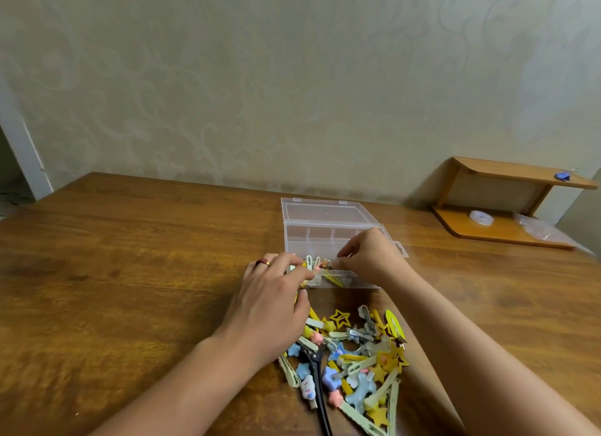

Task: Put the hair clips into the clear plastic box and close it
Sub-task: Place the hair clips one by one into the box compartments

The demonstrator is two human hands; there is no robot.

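Note:
A clear plastic box (325, 237) with inner dividers stands open on the wooden table, its lid (322, 211) tipped back toward the wall. A few clips (320, 264) lie in its near compartment. My left hand (273, 302), with a red and gold ring, pinches a pale clip at the box's front-left corner. My right hand (370, 256) reaches over the near compartment with fingertips pinched on a small clip. A pile of hair clips (354, 354) in yellow, green, blue and pink lies nearer to me, between my forearms, with a long black clip (317, 380) among them.
The wooden table (130, 273) stretches wide to the left. At the back right stands a small wooden shelf (507, 204) holding a roll of clear tape (481, 216), a plastic bag (536, 227) and a blue clip (562, 176) on top. A patterned wall runs behind.

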